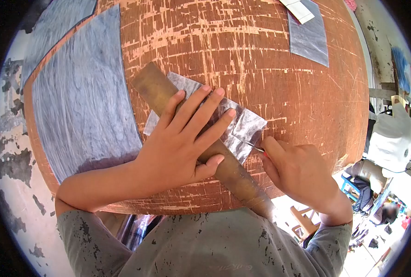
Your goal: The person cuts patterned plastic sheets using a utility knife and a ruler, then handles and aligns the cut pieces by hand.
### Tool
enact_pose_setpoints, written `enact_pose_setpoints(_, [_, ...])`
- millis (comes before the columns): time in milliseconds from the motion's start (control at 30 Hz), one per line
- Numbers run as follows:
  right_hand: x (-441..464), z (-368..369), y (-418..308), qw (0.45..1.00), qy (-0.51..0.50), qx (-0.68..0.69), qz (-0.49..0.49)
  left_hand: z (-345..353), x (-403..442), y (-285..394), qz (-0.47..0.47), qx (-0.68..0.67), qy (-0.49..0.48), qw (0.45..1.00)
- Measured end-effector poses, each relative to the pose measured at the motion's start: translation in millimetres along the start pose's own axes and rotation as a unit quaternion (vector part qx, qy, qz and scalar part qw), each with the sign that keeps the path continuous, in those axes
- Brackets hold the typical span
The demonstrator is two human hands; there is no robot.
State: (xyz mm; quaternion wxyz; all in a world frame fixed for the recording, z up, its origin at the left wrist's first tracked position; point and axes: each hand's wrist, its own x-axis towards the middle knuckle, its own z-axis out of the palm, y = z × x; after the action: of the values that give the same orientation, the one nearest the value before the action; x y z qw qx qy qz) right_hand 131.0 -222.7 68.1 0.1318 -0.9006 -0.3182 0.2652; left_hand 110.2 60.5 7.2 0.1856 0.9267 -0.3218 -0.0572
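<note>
A long brownish flat bar [242,180] lies diagonally across the work surface, over a shiny grey marbled sheet [251,124]. My left hand [187,129] rests flat on both, fingers spread, pressing the bar and the sheet down. On the right, my right hand [302,171] is closed around a slim knife [256,147]; its thin metal blade and a bit of red show, while the rest of the handle is hidden in the fist. The blade tip meets the sheet near its right edge, to the right of the bar. Part of the sheet is under my left hand.
The reddish-brown board [205,41] is heavily scored with cut marks. A large grey-blue sheet [85,97] covers its left side, with another behind it. At the far right lies a smaller grey piece [309,41] with a white strip [299,10] on it. A wooden stool [305,221] stands below.
</note>
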Motion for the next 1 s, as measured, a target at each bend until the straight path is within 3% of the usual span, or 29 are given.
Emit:
enact_pose_setpoints(200, [1,1,0,1.0,0.024,0.01,0.004,0,0,0,0.001,0.006,0.002,1.0])
enact_pose_setpoints(267, [1,-2,-1,1.0,-0.015,-0.005,0.019,0,0,0,0.001,0.008,0.002,1.0])
enact_pose_setpoints(1000, [-16,-3,6,0.999,-0.037,-0.02,0.021,1,0,-3,-0.001,-0.009,0.015,1.0])
